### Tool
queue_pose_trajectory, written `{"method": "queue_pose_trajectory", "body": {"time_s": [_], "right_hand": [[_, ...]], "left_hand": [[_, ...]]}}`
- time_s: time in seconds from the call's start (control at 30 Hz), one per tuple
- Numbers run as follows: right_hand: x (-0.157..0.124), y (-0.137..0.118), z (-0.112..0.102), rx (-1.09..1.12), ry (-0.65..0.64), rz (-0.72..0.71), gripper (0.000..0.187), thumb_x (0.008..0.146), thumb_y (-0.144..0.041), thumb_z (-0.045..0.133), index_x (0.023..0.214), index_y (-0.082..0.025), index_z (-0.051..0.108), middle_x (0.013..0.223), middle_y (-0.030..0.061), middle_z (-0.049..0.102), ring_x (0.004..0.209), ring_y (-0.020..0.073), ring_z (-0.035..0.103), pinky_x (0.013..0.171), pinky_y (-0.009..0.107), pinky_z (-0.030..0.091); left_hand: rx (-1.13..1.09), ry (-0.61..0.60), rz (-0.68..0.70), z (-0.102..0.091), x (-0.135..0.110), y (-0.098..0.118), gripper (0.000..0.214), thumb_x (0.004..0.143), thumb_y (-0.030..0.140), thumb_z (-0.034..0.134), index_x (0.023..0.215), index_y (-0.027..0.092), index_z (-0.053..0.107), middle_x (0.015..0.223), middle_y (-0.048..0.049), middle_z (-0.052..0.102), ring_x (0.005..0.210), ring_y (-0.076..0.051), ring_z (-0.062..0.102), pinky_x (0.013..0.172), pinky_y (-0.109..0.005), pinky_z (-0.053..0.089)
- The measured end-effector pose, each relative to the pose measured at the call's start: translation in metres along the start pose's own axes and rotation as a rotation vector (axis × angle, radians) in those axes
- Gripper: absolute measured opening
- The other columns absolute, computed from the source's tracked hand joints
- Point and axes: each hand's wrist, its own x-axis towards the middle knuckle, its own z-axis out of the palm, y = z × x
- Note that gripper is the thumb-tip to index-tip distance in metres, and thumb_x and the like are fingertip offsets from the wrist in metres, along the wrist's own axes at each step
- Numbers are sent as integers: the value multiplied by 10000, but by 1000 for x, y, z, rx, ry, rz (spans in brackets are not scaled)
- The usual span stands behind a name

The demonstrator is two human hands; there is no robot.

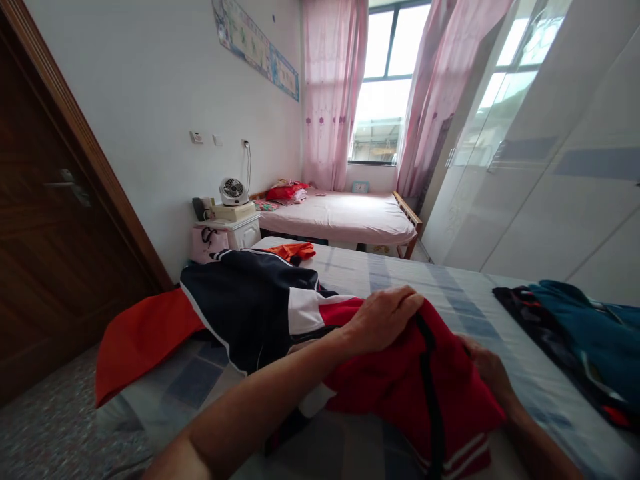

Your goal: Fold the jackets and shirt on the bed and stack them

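A red jacket with a black strip and a white-striped edge hangs between my two hands above the near bed. My left hand is closed on its upper edge, fingers curled over the cloth. At the jacket's right side is my right hand, gripping the cloth, its fingertips partly hidden behind the red fabric. White and navy cloth with white piping spreads leftward from the red part; whether it is all one garment I cannot tell. Under its left end lies an orange garment.
The near bed has a blue-and-white checked sheet. Folded dark and teal clothes lie at its right. Another orange cloth is at the far edge. Beyond are a white cabinet with a fan and a second bed.
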Motion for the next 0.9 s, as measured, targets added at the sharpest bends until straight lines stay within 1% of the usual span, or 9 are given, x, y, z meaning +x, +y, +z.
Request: {"method": "queue_pose_trajectory", "body": {"time_s": [0.17,0.27,0.33,0.4,0.5,0.67,0.73,0.8,0.9], "right_hand": [[0,-1,0,80,-41,46,349,757,-385,405,919,-230,673,1014,81,714,944,267,659,793,352,508],[0,0,-3,151,-62,89,375,804,-435,370,914,-239,671,1031,70,708,986,259,644,848,349,492],[0,1,-7,261,-129,77,445,853,-466,309,962,-225,667,1075,75,693,1043,257,620,911,365,467],[0,-2,-13,391,-209,34,488,874,-489,294,1040,-207,655,1155,80,660,1117,255,579,980,385,428],[-4,-18,-19,493,-273,-1,492,812,-527,441,1127,-202,634,1222,91,625,1181,289,529,1028,432,391],[-18,-45,-21,616,-439,5,522,723,-472,593,1164,-194,602,1137,121,662,1046,343,604,879,464,508],[-19,-44,-29,701,-383,85,540,721,-432,606,1208,-206,548,1140,106,659,1002,320,627,834,429,535],[-18,-36,-48,697,-210,192,567,727,-404,595,1254,-220,497,1148,106,652,956,302,648,787,392,553],[-13,-15,-88,328,139,244,546,795,-395,469,1316,-229,446,1180,140,625,886,283,666,686,352,558]], "left_hand": [[220,167,-38,-35,-59,-11,261,924,276,405,1103,204,580,1130,-61,601,1063,-177,545,958,-293,401],[444,416,-138,-68,-103,-23,284,906,293,431,1139,212,572,1220,-72,558,1164,-201,499,1022,-336,367],[517,520,-290,-83,-130,-35,323,881,365,468,1132,193,577,1204,-90,562,1141,-230,516,987,-369,399],[468,498,-478,-88,-151,-48,397,847,451,500,1120,176,585,1160,-99,589,1083,-252,554,925,-382,439],[243,361,-662,-78,-164,-61,468,795,499,554,1138,183,586,1052,-83,657,1001,-264,606,868,-369,461],[-164,317,-635,-54,-147,-58,346,783,442,574,972,159,640,847,-56,687,805,-225,630,729,-304,480],[-240,375,-586,-55,-136,-48,260,804,406,556,856,164,634,754,-14,649,698,-166,589,653,-256,458],[-234,451,-547,-65,-127,-39,216,802,382,567,754,174,601,658,31,578,601,-115,518,568,-211,409],[-173,616,-504,-85,-119,-32,207,793,382,577,736,183,588,630,50,539,570,-98,479,514,-191,366]]}}
